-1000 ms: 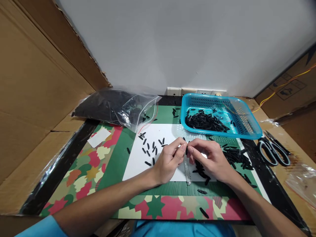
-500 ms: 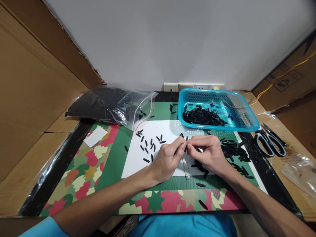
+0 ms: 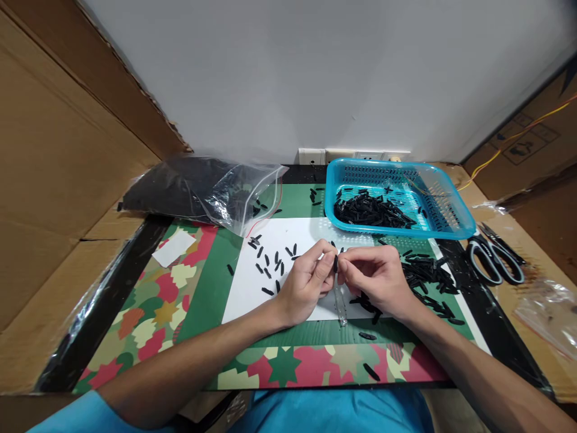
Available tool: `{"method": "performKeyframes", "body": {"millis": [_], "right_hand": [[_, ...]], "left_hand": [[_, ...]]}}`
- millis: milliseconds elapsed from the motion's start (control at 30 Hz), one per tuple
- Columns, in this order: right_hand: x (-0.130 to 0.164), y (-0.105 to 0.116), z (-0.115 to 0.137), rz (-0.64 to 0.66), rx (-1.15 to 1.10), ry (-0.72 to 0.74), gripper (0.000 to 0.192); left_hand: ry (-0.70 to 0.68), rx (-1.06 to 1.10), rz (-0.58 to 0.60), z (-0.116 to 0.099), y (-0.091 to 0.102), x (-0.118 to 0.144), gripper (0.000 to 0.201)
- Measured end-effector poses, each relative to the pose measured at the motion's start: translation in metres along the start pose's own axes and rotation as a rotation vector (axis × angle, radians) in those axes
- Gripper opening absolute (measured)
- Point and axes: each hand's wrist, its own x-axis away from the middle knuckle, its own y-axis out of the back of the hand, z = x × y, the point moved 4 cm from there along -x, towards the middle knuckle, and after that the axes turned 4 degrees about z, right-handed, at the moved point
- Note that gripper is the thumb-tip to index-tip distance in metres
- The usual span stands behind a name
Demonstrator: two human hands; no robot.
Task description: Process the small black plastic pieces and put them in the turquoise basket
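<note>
Over the white paper (image 3: pixel 243 300), my left hand (image 3: pixel 306 285) and my right hand (image 3: pixel 378 273) meet fingertip to fingertip. Between them is a small black elongated piece (image 3: pixel 336 263), pinched in my left fingers, with my right thumb and forefinger closed against its other side. A narrow clear plastic strip (image 3: pixel 340 307) shows just below the fingertips; its upper end is hidden. Several loose black pieces (image 3: pixel 267 272) lie on the paper left of my left hand. A denser heap of black pieces (image 3: pixel 430 273) is spread beyond my right hand.
A blue plastic basket (image 3: pixel 401 231) with many black pieces stands at the back right. Behind on the left lies a zip bag (image 3: pixel 189 186) full of dark material. Scissors (image 3: pixel 493 261) rest at the right edge. Cardboard (image 3: pixel 67 150) walls in the left side.
My left hand has turned slightly, with its thumb now more upright, and the black piece between my fingertips shows more clearly. My right hand has barely shifted.
</note>
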Motion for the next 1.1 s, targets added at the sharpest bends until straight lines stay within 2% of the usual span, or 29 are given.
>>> {"method": "performKeyframes", "body": {"millis": [133,300,533,733,900,1100], "right_hand": [[-0.001,-0.002,-0.001,0.022,-0.090,-0.056,0.030],[-0.001,0.000,0.000,0.025,-0.091,-0.090,0.038],[-0.002,0.002,0.002,0.071,-0.084,-0.107,0.039],[-0.004,0.002,0.001,0.092,-0.105,-0.157,0.042],[-0.003,0.002,0.000,0.123,-0.146,-0.159,0.039],[-0.003,0.012,0.004,0.193,0.029,-0.115,0.037]], "left_hand": [[0.021,0.071,0.004,0.000,-0.001,-0.001,0.034],[0.021,0.084,0.012,0.000,-0.002,-0.001,0.034],[0.021,0.067,-0.006,0.002,0.002,-0.002,0.035],[0.035,-0.023,-0.034,0.002,0.003,-0.001,0.037],[-0.013,-0.159,-0.037,0.002,0.004,0.001,0.035],[-0.042,-0.350,-0.005,0.001,0.006,0.005,0.033]]}}
